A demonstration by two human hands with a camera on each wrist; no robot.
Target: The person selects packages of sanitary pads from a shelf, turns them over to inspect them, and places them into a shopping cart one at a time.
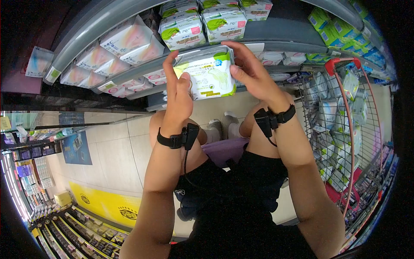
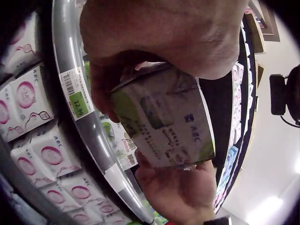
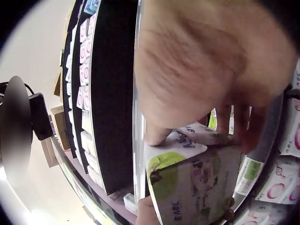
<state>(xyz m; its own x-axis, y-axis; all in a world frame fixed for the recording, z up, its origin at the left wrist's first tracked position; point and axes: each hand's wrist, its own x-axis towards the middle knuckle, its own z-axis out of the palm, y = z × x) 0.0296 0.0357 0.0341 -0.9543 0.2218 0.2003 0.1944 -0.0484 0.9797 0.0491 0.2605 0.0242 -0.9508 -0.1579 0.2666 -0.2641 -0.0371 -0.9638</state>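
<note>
Both hands hold a white and green ABC pack of sanitary pads (image 1: 209,82) in front of the shelf. At its left end, the left hand (image 1: 179,99) grips it between thumb and fingers. The right hand (image 1: 261,82) grips the opposite end, thumb on the near face and fingers along the far edge. The left wrist view shows the printed end of the pack (image 2: 171,126) between the two hands. From the right wrist, the right hand (image 3: 201,70) appears over the pack (image 3: 197,183), its thumb pressing the wrapper.
Similar green and white packs (image 1: 183,32) line the shelf just beyond the hands. Packs with pastel stripes (image 1: 127,36) stand to their left. A wire shopping cart (image 1: 353,125) with many packs is at the right. A price tag (image 2: 77,96) sits on the shelf edge.
</note>
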